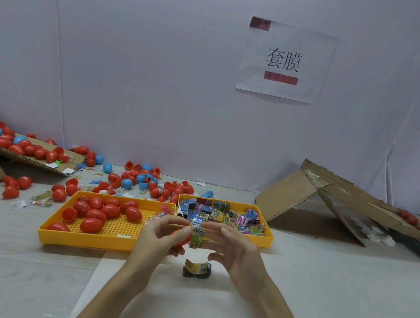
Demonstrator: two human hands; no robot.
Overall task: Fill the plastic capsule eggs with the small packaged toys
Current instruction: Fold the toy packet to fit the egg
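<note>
My left hand (pixel 160 235) grips a red capsule egg (pixel 182 238), mostly hidden behind its fingers. My right hand (pixel 229 246) pinches a small packaged toy (pixel 196 235) in green and silver wrap right beside the egg. Both hands meet above the table, just in front of the two yellow trays. Another packaged toy (pixel 197 269) lies on the table below my hands. The left yellow tray (pixel 86 237) holds several red eggs. The right yellow tray (pixel 268 237) is full of packaged toys.
Loose red and blue eggs (pixel 131 178) lie scattered behind the trays. A cardboard flap (pixel 27 159) at the far left carries more eggs. Folded cardboard (pixel 318 199) stands at the right. A paper sign (pixel 286 60) hangs on the white back wall.
</note>
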